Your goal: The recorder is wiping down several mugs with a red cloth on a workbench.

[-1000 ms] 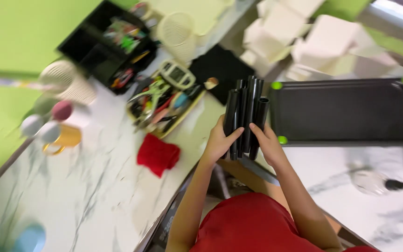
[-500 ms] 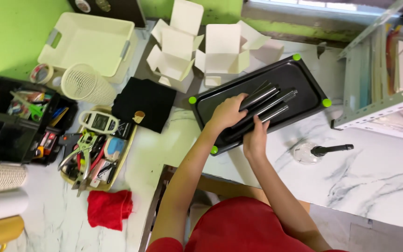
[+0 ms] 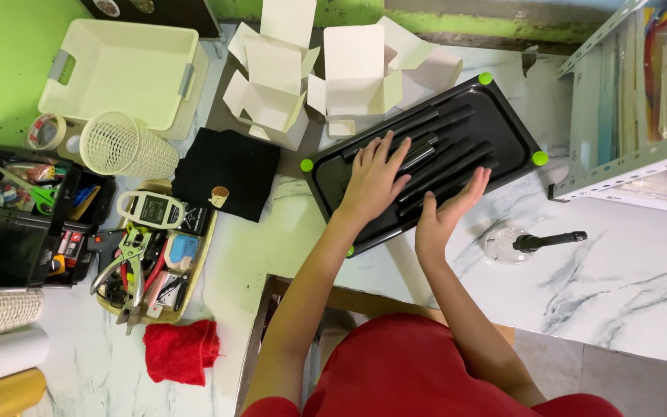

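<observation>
Head view, looking down on a marble-patterned tabletop (image 3: 642, 286). A shallow black tray (image 3: 333, 181) with green corner knobs lies at an angle near the centre; several slim black rods (image 3: 457, 158) lie side by side in it, running roughly along its length. The left hand (image 3: 372, 181) rests palm down on the near-left ends of the rods, fingers (image 3: 389, 150) spread and flat, gripping nothing. The right hand (image 3: 448, 212) stands at the tray's near edge, fingers extended and held together, its side against the rods; it also grips nothing.

The step in hand appears to be levelling and lining up the rods in the tray. It is best done with light, even pressure from the flat left palm while the right hand acts as a straight stop, so that the ends align and no rod rolls over its neighbour or rides up the tray wall.

The exact count of rods cannot be told: the hands cover their near parts, and black on black blurs their outlines. Far of the tray stand open white cartons (image 3: 353, 73); to the right lies a black-handled tool on a clear disc (image 3: 507, 245), its kind unclear. The shelf unit (image 3: 627, 154) at far right is cut off.
</observation>
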